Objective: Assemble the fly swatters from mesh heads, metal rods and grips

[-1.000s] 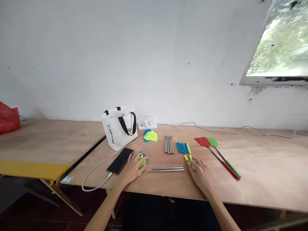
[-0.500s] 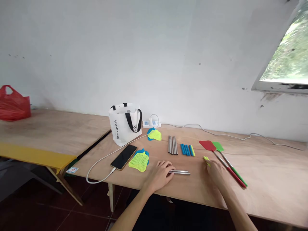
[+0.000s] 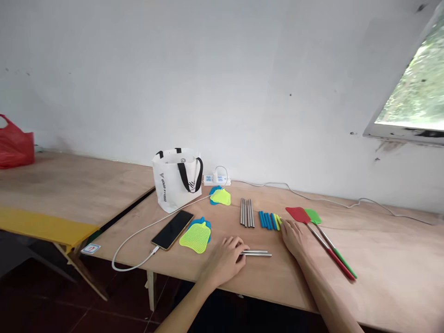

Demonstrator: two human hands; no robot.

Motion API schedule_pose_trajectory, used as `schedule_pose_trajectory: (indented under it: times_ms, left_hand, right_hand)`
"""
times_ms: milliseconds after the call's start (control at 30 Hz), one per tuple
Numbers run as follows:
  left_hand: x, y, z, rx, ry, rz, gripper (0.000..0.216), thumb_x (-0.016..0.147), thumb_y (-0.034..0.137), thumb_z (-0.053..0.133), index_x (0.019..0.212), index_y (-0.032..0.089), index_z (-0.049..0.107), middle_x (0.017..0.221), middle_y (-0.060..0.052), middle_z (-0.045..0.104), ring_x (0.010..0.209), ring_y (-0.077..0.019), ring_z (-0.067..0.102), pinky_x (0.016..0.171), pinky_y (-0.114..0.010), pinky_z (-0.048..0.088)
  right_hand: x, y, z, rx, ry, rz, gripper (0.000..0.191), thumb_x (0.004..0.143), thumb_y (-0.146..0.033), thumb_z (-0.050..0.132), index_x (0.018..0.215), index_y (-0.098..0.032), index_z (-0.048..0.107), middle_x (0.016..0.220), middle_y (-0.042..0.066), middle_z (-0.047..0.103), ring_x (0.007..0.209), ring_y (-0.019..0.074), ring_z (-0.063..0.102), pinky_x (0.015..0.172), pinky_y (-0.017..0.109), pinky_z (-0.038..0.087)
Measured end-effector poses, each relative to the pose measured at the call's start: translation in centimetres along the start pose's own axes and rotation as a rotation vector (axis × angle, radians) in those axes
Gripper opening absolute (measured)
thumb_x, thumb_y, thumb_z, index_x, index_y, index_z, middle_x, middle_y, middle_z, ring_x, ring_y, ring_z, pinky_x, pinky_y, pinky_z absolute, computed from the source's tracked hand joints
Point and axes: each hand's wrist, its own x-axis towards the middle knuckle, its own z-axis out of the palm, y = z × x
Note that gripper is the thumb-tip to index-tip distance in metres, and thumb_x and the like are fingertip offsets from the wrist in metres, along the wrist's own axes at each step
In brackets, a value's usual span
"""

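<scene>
My left hand (image 3: 225,256) lies on the wooden table (image 3: 381,259) with its fingers curled over the left end of two metal rods (image 3: 258,253). My right hand (image 3: 293,236) rests palm down, fingertips touching the yellow grips at the right end of a row of blue and yellow handle grips (image 3: 268,220). Just left of that row lies a bundle of metal rods (image 3: 246,212). A yellow-green swatter head (image 3: 196,237) lies on a blue one, left of my left hand.
A red swatter (image 3: 322,240) and a green swatter (image 3: 333,245) lie right of my right hand. A phone (image 3: 172,229) on a white cable, a white tote bag (image 3: 177,178), a power strip (image 3: 215,179), more swatter heads (image 3: 219,196), and a red bag (image 3: 14,143) far left.
My left hand left the yellow-green swatter head and moved right onto the two rods. My right hand carried yellow grips up to the end of the row of grips.
</scene>
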Motion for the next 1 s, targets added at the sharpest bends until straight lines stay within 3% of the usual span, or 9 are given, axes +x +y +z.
schedule_pose_trajectory:
  times_ms: [133, 300, 600, 800, 1000]
  left_hand:
    - [0.1, -0.1, 0.0, 0.014, -0.001, 0.016, 0.026, 0.094, 0.017, 0.055, 0.115, 0.028, 0.066, 0.112, -0.004, 0.062, 0.106, -0.0239, 0.057, 0.094, -0.038, 0.044]
    - [0.2, -0.1, 0.0, 0.030, -0.021, 0.011, 0.025, 0.095, 0.019, 0.054, 0.116, 0.028, 0.065, 0.111, -0.003, 0.062, 0.106, -0.0237, 0.057, 0.094, -0.038, 0.043]
    - [-0.1, 0.3, -0.1, 0.059, 0.003, 0.019, 0.023, 0.095, 0.018, 0.055, 0.114, 0.026, 0.065, 0.113, -0.003, 0.061, 0.106, -0.0225, 0.056, 0.095, -0.037, 0.044]
    - [-0.4, 0.3, 0.0, 0.098, 0.024, 0.022, 0.021, 0.095, 0.021, 0.057, 0.114, 0.026, 0.065, 0.113, -0.003, 0.062, 0.105, -0.0222, 0.057, 0.092, -0.036, 0.045]
    - [-0.3, 0.1, 0.3, 0.125, 0.022, 0.041, 0.021, 0.095, 0.021, 0.057, 0.115, 0.025, 0.065, 0.113, -0.003, 0.062, 0.103, -0.0224, 0.058, 0.091, -0.037, 0.045]
  right_hand:
    - [0.1, -0.3, -0.4, 0.004, -0.066, -0.063, 0.036, 0.100, -0.029, 0.040, 0.127, -0.025, 0.064, 0.128, 0.009, 0.068, 0.115, 0.0232, 0.060, 0.093, 0.038, 0.045]
    - [0.3, -1.2, -1.0, 0.010, -0.113, -0.106, 0.034, 0.098, -0.026, 0.044, 0.124, -0.026, 0.067, 0.125, 0.006, 0.070, 0.117, 0.0203, 0.059, 0.097, 0.037, 0.038]
    - [0.1, -3.6, -1.7, -0.076, -0.045, -0.045, 0.028, 0.097, -0.023, 0.046, 0.105, -0.021, 0.073, 0.106, 0.011, 0.075, 0.103, 0.0241, 0.061, 0.084, 0.036, 0.035]
    - [-3.1, -4.1, -2.5, -0.206, 0.027, -0.044, 0.027, 0.093, -0.022, 0.049, 0.095, -0.023, 0.076, 0.093, 0.011, 0.075, 0.092, 0.0269, 0.062, 0.077, 0.038, 0.035]
    - [-7.8, -3.5, -3.4, -0.054, 0.112, 0.076, 0.032, 0.092, -0.032, 0.047, 0.105, -0.027, 0.077, 0.097, 0.008, 0.075, 0.084, 0.0252, 0.063, 0.073, 0.037, 0.041]
